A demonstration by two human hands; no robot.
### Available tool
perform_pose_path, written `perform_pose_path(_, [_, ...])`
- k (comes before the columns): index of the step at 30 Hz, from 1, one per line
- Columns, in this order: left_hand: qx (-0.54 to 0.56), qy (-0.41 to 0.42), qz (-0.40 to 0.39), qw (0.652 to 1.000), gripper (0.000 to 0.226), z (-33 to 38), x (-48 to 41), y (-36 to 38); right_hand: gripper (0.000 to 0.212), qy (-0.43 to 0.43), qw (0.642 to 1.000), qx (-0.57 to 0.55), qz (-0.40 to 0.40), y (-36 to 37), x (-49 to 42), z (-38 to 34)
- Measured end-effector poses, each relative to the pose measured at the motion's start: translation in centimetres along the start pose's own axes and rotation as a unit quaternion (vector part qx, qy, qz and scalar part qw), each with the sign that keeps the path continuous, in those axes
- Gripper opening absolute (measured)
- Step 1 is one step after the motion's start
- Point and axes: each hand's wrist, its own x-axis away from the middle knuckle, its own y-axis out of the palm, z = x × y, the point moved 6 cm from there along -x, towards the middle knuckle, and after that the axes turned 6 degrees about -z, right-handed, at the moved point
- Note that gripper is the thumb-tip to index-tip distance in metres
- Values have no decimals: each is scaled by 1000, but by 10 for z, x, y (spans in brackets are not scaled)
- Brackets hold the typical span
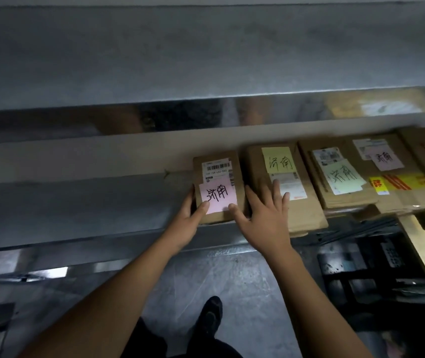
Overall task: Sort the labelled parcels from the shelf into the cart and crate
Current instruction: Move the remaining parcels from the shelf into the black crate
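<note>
Now your left hand [189, 218] is gripping the small parcel [217, 171] at its 9 o'clock, your right hand [265, 215] lying flat at 3 o'clock.

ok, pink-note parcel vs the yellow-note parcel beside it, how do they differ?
The pink-note parcel is smaller than the yellow-note parcel. Its pink note sits near, below the barcode label; the yellow note sits far, above its printed label. The left hand grips the pink-note parcel's edge; the right hand lays its fingers flat on the yellow-note parcel. Both are brown cardboard, flat on the shelf.
</note>
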Motion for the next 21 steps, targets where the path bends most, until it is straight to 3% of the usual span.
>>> perform_pose_path(2, [25,-11,-7,1000,87,-3,1,-2,77,-2,1000,1,6,1,0,-2])
perform_pose_path(7, [150,-30,2,988,57,1,5,0,87,-40,999,19,24,9,7,-18])
perform_pose_path(11, [226,-1,41,973,58,11,30,1,85,-61,998,12,19,13,12,-33])
perform_pose_path(17, [260,41,130,956,48,8,91,-29,82,-83,989,-120,-36,36,41,-81])
perform_pose_path(21, [239,70,175,953,48,1,141,-70,71,-128,948,-277,-90,57,73,-127])
